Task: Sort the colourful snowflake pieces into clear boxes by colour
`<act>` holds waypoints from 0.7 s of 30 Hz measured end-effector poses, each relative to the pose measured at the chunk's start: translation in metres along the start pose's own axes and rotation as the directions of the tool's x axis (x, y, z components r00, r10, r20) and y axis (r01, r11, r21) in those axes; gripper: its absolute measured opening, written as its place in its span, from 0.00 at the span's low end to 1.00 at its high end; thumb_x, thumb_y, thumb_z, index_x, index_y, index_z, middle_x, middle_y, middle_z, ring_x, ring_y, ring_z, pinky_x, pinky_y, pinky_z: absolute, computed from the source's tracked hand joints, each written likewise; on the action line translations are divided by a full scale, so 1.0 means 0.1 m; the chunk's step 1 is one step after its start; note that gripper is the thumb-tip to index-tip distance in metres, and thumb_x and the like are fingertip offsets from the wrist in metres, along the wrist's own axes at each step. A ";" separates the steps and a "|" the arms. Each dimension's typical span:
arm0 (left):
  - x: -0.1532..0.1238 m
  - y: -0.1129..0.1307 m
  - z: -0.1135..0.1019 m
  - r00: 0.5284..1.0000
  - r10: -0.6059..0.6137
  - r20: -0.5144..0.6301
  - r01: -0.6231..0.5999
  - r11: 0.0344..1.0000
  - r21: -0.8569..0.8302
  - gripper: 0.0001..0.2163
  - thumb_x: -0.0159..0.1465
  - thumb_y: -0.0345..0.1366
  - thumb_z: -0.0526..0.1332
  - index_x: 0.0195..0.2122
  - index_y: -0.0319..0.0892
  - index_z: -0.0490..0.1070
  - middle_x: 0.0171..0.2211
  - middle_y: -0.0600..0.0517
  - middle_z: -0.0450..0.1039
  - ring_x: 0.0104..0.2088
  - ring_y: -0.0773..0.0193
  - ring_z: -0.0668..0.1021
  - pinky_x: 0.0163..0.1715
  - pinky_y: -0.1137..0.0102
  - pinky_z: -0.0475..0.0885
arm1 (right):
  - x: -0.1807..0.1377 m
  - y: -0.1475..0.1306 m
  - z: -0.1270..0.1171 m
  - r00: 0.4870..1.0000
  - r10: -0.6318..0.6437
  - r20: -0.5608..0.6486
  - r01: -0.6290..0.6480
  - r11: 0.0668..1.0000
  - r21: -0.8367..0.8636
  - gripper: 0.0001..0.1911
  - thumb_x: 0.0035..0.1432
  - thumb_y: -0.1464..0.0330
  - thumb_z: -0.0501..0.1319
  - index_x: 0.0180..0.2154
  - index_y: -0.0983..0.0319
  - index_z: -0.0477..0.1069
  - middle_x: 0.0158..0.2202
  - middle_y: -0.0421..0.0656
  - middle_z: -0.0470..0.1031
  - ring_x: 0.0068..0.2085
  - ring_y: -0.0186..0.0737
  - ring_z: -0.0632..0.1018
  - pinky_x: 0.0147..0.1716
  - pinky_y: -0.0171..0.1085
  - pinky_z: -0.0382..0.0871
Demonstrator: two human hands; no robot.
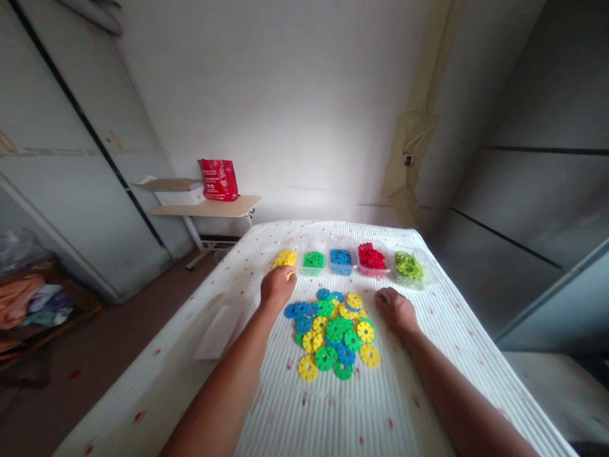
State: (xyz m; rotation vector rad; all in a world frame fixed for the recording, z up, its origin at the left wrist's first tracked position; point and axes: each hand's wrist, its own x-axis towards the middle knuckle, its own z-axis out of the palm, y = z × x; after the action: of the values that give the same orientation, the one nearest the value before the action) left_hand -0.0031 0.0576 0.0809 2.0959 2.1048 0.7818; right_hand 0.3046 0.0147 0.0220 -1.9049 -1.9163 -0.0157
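Observation:
My left hand is closed in a pinch at the front of a clear tub of yellow pieces. A bit of yellow shows at its fingertips, apparently a yellow notched disc mostly hidden by the fingers. My right hand rests on the table with its fingers curled under, and what they may hold is hidden. Between the hands lies a loose pile of notched plastic discs in yellow, green and blue, several overlapping. The right hand is just beside the pile's right edge, apart from it.
Beyond the pile, clear tubs hold green, blue, red and lime-green pieces. A clear plastic lid or tray lies left of my left forearm. A side table with a red bag stands at the back left.

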 end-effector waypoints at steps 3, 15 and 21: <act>-0.33 -0.10 0.09 0.998 -0.003 0.069 0.006 0.999 -0.040 0.11 0.58 0.33 0.54 0.36 0.44 0.75 0.37 0.50 0.77 0.36 0.64 0.77 0.35 0.73 0.67 | 0.00 0.00 0.00 1.000 -0.004 -0.012 0.004 1.000 0.003 0.11 0.56 0.69 0.52 0.31 0.61 0.73 0.33 0.42 0.74 0.31 0.33 0.71 0.26 0.30 0.55; -0.58 -0.47 0.38 0.997 0.062 -0.044 -0.069 0.978 -0.196 0.10 0.58 0.26 0.52 0.34 0.40 0.73 0.35 0.48 0.74 0.39 0.64 0.75 0.43 0.70 0.68 | -0.01 0.02 0.00 1.000 0.000 -0.012 0.001 0.996 0.091 0.10 0.54 0.69 0.53 0.31 0.60 0.73 0.35 0.43 0.74 0.34 0.35 0.72 0.31 0.30 0.60; -0.60 -0.46 0.35 0.999 0.042 -0.032 -0.047 0.975 -0.219 0.10 0.57 0.26 0.52 0.33 0.41 0.73 0.36 0.49 0.74 0.39 0.64 0.75 0.43 0.70 0.68 | -0.08 0.02 -0.24 0.961 -0.161 0.223 0.036 0.878 0.478 0.10 0.50 0.67 0.57 0.35 0.61 0.72 0.33 0.42 0.73 0.31 0.35 0.73 0.32 0.33 0.67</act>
State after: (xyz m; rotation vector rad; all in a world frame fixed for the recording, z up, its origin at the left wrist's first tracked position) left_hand -0.0275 0.0143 0.0141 2.0324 1.8899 1.0028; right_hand 0.3131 0.0002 0.0406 -1.5323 -1.9497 0.6404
